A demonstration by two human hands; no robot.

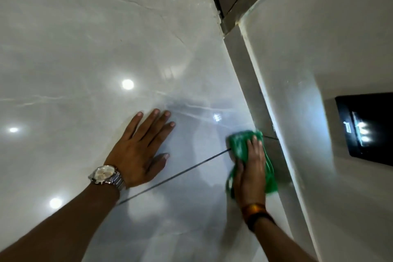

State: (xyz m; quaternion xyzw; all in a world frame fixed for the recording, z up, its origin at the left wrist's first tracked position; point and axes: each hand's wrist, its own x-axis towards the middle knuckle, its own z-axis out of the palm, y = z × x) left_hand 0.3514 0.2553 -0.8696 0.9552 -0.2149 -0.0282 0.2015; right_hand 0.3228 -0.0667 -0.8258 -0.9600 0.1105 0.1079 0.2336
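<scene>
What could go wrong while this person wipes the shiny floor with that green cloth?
The left hand leans flat on the glossy floor tile; if damp, it might slip. The metal watch sits low and could scratch the tile. The right hand presses the green cloth beside the skirting, so knuckles might knock it.

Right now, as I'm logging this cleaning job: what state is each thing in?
Left hand: flat, fingers spread, pressing the floor.
Right hand: flat, pressing the cloth.
Cloth: bunched, under the right hand, by the skirting.
Floor: glossy, mirroring lamps.
Wall panel: lit.
Watch: on left wrist.
</scene>
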